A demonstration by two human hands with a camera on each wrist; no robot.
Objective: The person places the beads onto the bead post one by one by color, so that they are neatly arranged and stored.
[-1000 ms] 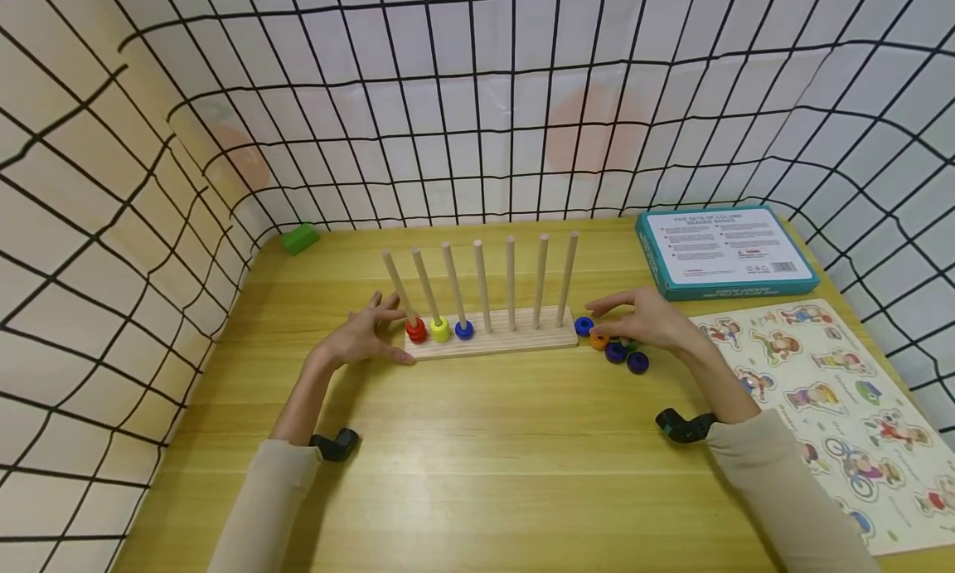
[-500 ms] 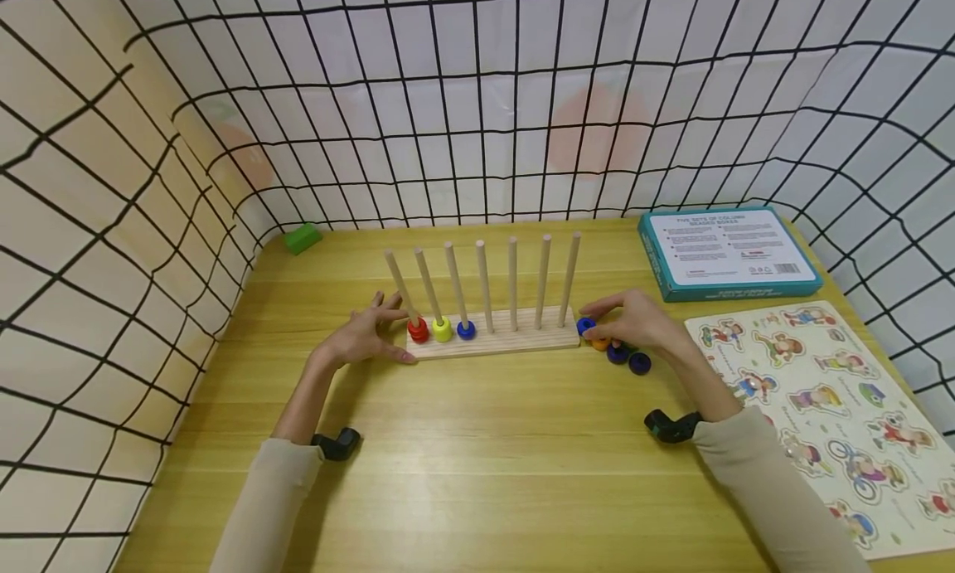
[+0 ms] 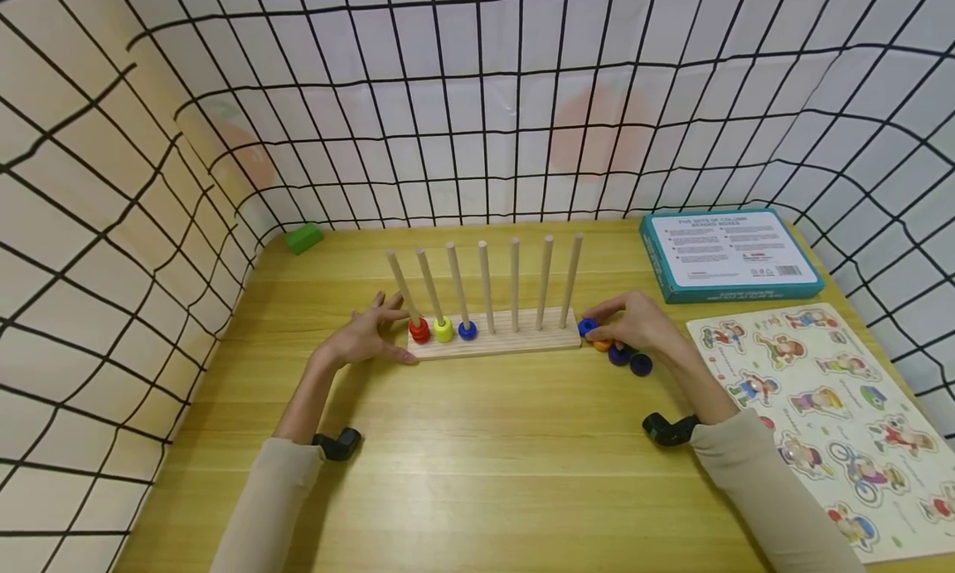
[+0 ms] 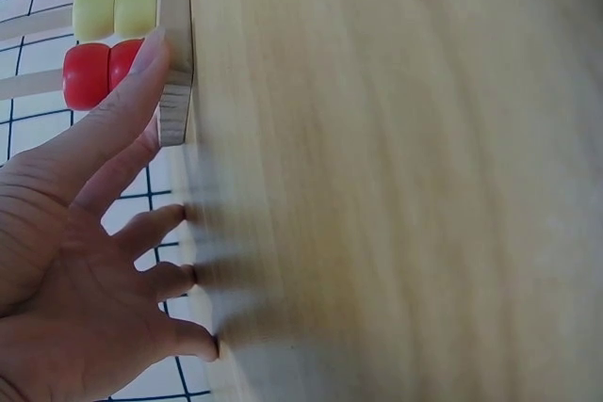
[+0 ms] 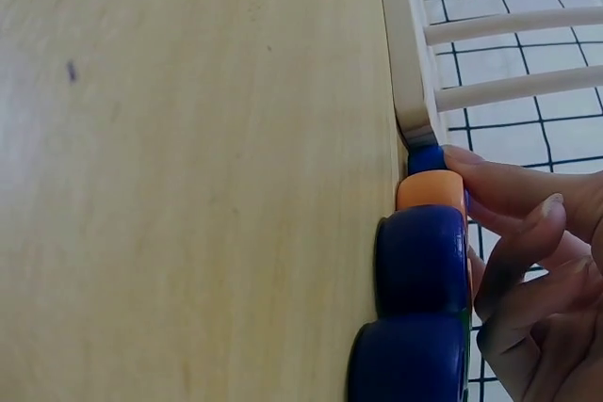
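Observation:
A wooden peg board with several upright pegs stands mid-table. Red beads, yellow beads and a blue bead sit on its three leftmost pegs. My left hand holds the board's left end, thumb along the front edge and index finger behind; the other fingertips rest on the table. Just off the right end, my right hand pinches a loose blue bead between thumb and index finger. Beside it lie an orange bead and two dark purple beads; a sliver of green shows behind them.
A teal box lies at the back right. In front of it is a picture puzzle board. One green block sits at the back left. Black wire mesh rises along the table's back and sides.
My right hand has shifted left and its thumb and index finger have closed on the blue bead. My left hand keeps its place at the board's end.

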